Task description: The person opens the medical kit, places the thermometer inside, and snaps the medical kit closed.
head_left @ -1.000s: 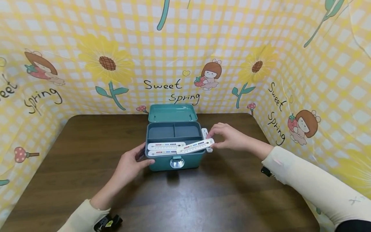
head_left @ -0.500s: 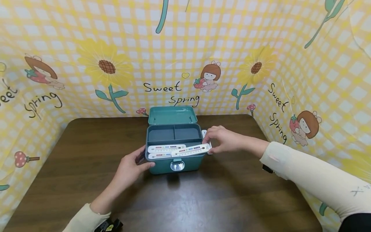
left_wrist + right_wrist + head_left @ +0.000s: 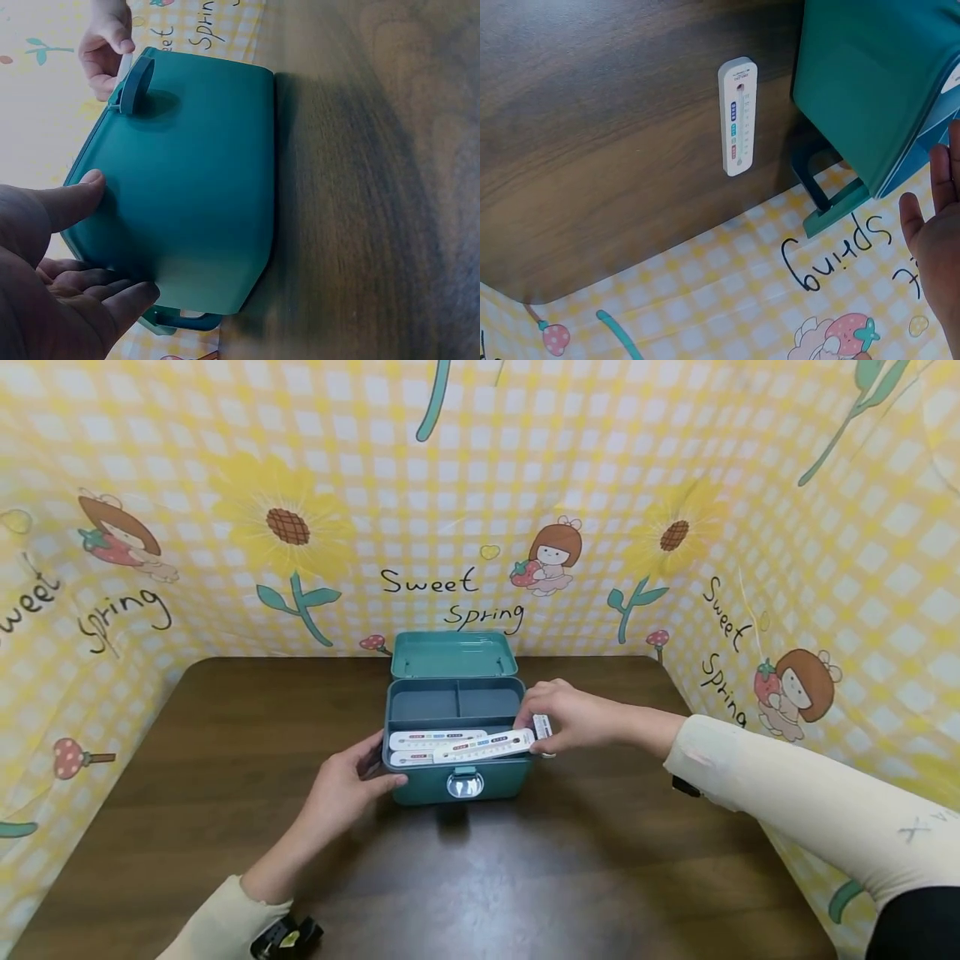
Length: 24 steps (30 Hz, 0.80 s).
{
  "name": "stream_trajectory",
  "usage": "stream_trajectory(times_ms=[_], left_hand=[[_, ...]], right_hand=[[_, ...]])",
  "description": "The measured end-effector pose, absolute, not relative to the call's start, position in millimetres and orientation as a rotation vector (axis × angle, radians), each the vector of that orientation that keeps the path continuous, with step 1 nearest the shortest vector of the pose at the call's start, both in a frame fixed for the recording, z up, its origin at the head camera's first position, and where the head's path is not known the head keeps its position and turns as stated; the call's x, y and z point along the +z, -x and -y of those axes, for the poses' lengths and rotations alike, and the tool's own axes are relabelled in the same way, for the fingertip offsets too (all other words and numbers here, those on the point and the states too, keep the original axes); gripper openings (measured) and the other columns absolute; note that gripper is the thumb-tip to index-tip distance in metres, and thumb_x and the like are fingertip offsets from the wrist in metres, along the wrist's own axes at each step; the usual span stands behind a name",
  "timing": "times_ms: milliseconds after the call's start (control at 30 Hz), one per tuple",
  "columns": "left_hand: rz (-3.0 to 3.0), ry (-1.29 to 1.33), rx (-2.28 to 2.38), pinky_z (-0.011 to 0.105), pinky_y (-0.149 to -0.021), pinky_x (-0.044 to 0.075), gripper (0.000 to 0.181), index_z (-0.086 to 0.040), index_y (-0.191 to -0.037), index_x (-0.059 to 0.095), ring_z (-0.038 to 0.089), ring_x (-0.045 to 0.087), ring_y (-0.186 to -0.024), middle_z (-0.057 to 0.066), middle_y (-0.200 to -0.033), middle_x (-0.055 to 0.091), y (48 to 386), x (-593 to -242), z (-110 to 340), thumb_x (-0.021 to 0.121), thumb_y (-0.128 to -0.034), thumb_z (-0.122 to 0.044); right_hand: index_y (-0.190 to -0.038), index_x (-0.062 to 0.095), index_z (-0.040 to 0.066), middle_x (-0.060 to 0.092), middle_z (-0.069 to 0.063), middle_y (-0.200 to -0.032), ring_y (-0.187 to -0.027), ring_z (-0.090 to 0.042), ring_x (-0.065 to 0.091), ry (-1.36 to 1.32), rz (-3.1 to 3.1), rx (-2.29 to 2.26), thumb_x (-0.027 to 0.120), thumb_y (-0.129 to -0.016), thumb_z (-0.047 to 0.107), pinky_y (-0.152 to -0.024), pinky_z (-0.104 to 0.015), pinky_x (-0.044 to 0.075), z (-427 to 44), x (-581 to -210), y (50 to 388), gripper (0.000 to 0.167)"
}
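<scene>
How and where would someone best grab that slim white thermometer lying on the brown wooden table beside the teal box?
Probably mid-length, pinching the long edges of the slim white thermometer from above: it lies flat on the brown wooden table, with a gap between it and the teal box.

A brown table [image 3: 585, 877] is being walled in on three sides by a yellow checked cloth [image 3: 465, 485]. Sunflowers [image 3: 288, 527] are being shown on it, strawberries [image 3: 524, 574] are being hugged by printed girls [image 3: 557, 540], mushrooms [image 3: 69, 758] are being spotted lower down, and "Sweet Spring" is being spelled in black lettering [image 3: 429, 582].
</scene>
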State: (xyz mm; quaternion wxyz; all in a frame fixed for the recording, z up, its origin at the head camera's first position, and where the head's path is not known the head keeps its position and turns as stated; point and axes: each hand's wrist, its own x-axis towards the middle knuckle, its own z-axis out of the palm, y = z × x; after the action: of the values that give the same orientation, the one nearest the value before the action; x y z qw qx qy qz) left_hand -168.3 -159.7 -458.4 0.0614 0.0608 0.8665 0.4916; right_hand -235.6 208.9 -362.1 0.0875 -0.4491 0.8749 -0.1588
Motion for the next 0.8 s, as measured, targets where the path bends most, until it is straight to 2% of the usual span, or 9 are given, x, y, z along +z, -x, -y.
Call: stream_trajectory(times_ms=[633,800], left_hand=[[-2.605,-0.188,1.495,0.048,-0.104,0.051,0.089,-0.008,-0.156,0.043,0.034,0.057,-0.135,0.016,-0.153,0.052,167.5,-454.4,161.2,0.085,-0.0846,-0.039],[-2.611,-0.196,1.498,0.048,-0.104,0.051,0.089,-0.009,-0.156,0.043,0.033,0.057,-0.135,0.015,-0.153,0.052,167.5,-451.8,160.7,0.085,-0.0841,-0.040]], right_hand=[[-0.115,0.073,0.019,0.067,0.011,-0.108,-0.109,-0.009,0.054,1.426,-2.487,-0.419,0.080,-0.091,0.032,-0.098,-0.038,0.036,-170.5,-367.5,251.8,0.028],[-0.114,0.073,0.019,0.066,0.011,-0.104,-0.108,-0.009,0.054,1.443,-2.475,-0.405,0.081,-0.090,0.031,-0.099,-0.040,0.035,-163.7,-367.3,253.1,0.028]])
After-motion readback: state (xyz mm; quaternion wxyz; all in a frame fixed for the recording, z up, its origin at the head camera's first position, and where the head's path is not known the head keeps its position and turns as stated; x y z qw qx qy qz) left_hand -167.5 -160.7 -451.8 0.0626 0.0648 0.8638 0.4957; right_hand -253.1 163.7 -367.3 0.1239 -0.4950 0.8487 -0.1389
